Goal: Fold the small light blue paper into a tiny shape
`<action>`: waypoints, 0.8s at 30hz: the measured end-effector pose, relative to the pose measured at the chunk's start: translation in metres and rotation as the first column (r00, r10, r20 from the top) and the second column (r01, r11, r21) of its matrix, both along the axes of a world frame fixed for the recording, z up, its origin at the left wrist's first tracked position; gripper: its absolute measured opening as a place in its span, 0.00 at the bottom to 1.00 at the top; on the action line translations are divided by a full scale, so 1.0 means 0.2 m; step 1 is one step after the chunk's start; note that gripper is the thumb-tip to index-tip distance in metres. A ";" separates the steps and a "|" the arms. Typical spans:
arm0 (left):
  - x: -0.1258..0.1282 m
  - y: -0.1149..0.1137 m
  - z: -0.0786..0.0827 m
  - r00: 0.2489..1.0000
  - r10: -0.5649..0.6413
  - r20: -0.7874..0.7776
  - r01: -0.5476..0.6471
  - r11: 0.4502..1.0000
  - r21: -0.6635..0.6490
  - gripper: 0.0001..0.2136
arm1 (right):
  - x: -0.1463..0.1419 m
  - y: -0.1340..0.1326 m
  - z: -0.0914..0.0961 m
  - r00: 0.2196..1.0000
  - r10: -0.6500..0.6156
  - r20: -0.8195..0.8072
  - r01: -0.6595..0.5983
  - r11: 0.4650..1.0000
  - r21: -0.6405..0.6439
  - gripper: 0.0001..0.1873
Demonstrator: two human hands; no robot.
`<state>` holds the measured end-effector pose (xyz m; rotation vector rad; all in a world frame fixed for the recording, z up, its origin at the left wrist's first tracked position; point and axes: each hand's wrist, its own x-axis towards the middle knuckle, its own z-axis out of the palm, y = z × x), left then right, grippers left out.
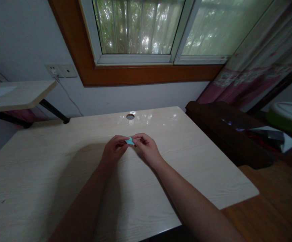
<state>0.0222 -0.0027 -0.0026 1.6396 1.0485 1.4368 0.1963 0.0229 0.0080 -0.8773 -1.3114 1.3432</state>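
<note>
A small light-blue piece of what looks like folded paper (130, 141) is held between my two hands over the middle of the desk. My left hand (114, 148) pinches its left side between thumb and fingers. On the opposite side, the thumb and fingers of my right hand (147, 147) close on the right end. The fingertips cover both ends, so the full shape of the piece is hidden. Both forearms reach in from the bottom of the view.
The pale wood-grain desk (198, 178) has a round cable hole (130, 116) near its back edge. A raised shelf (22, 95) on black legs stands at the left. Behind are a wall socket (60, 71) and a window (141, 30); dark furniture (219, 134) is at the right.
</note>
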 end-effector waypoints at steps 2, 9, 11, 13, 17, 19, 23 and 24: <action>0.00 0.00 0.00 0.999 0.039 0.012 -0.039 0.999 -0.031 0.09 | 0.00 0.00 -0.01 1.000 0.000 0.022 -0.001 0.999 0.034 0.10; 0.02 0.02 0.00 0.979 0.179 0.092 -0.162 0.973 -0.165 0.14 | 0.00 -0.02 -0.03 0.983 0.008 0.186 -0.039 0.986 0.165 0.13; 0.02 0.02 0.00 0.982 0.165 0.096 -0.146 0.972 -0.182 0.16 | 0.00 -0.02 -0.04 0.979 0.001 0.205 -0.044 0.978 0.202 0.13; 0.01 0.03 -0.01 0.982 0.160 0.099 -0.139 0.972 -0.188 0.16 | 0.00 -0.01 -0.04 0.977 -0.014 0.213 -0.034 0.974 0.223 0.13; 0.01 0.03 -0.02 0.978 0.179 0.108 -0.155 0.968 -0.199 0.16 | 0.00 0.00 -0.06 0.979 -0.055 0.195 0.010 0.974 0.227 0.12; 0.00 0.04 -0.03 0.978 0.191 0.086 -0.170 0.964 -0.204 0.15 | 0.00 0.00 -0.06 0.982 -0.076 0.175 0.036 0.975 0.221 0.12; 0.00 0.04 -0.02 0.976 0.216 0.028 -0.206 0.957 -0.205 0.13 | 0.00 0.01 -0.06 0.984 -0.110 0.143 0.078 0.973 0.217 0.12; 0.00 0.04 -0.02 0.975 0.221 0.023 -0.211 0.955 -0.208 0.12 | 0.00 0.01 -0.05 0.984 -0.117 0.136 0.086 0.973 0.216 0.12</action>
